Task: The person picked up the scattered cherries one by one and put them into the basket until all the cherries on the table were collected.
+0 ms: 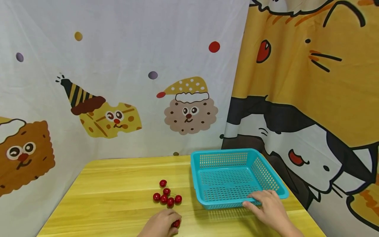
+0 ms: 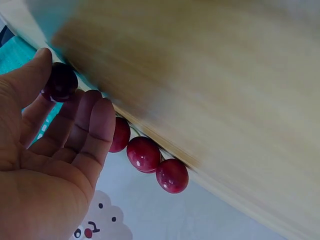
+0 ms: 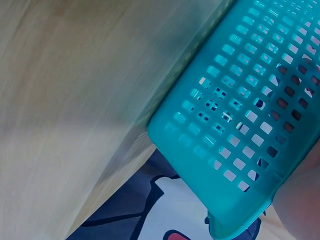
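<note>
My left hand (image 1: 161,223) is low in the head view, near the table's front, and pinches a dark red cherry (image 1: 176,223) between thumb and fingers. The left wrist view shows that same cherry (image 2: 61,82) by the thumb tip. Just beyond the hand, several shiny red cherries (image 1: 164,199) lie in a loose cluster, some with thin stems. To the right stands a turquoise plastic basket (image 1: 241,205) with perforated sides. My right hand (image 1: 270,209) grips its near rim towards the right corner, thumb outside and fingers over the edge. In the right wrist view the basket wall (image 3: 225,135) hides most of this hand.
Everything stands on a yellow wood-grain table (image 1: 118,184). A white cartoon-printed cloth (image 1: 127,49) hangs behind it, and an orange cat-print curtain (image 1: 296,92) hangs at the right, close to the basket.
</note>
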A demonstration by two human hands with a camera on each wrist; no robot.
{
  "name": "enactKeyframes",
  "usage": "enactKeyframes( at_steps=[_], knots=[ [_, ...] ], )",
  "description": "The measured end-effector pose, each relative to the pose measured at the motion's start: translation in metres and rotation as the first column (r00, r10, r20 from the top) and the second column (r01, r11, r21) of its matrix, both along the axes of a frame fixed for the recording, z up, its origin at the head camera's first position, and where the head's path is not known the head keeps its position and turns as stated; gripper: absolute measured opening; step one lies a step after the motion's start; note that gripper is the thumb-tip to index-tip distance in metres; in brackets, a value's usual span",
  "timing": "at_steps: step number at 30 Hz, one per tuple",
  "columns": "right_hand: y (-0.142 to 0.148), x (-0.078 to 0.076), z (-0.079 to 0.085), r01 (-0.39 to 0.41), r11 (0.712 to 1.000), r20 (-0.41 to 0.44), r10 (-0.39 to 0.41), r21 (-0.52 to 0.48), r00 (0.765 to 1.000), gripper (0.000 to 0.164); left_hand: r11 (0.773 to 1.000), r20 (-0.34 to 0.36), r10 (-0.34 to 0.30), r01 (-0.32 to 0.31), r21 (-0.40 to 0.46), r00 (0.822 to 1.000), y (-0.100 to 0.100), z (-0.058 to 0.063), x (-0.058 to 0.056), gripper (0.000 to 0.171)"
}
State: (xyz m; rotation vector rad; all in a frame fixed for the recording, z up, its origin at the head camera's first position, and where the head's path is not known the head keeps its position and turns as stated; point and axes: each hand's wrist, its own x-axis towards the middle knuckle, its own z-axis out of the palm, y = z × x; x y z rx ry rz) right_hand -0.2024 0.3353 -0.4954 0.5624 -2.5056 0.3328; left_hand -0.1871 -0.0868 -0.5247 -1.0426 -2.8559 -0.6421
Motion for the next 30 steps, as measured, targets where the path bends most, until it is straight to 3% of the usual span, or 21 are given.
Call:
enactKeyframes(
  at_steps=[10, 18, 25, 30],
  knots=[
    [0.001, 0.000, 0.000, 0.001, 1.000, 0.007, -0.001, -0.005, 1.000, 0.023, 1.000, 0.004, 0.005, -0.005, 0.007, 1.000, -0.001, -0.001, -0.001, 0.036],
    [0.000, -0.001, -0.002, -0.008, 1.000, 0.009, 0.008, -0.019, 1.000, 0.024, 1.000, -0.026, -0.008, 0.009, 0.030, 1.000, -0.008, 0.006, -0.001, 0.037],
    [-0.009, 0.000, -0.002, -0.019, 0.999, -0.016, 0.018, -0.027, 1.000, 0.028, 0.988, -0.039, 0.076, -0.070, 0.141, 0.996, -0.013, 0.033, -0.003, 0.038],
    [-0.015, 0.001, -0.002, -0.034, 0.999, -0.046, 0.032, -0.038, 0.998, 0.027, 0.963, -0.152, 0.108, -0.065, 0.262, 0.982, -0.009, 0.060, -0.011, 0.037]
  ],
)
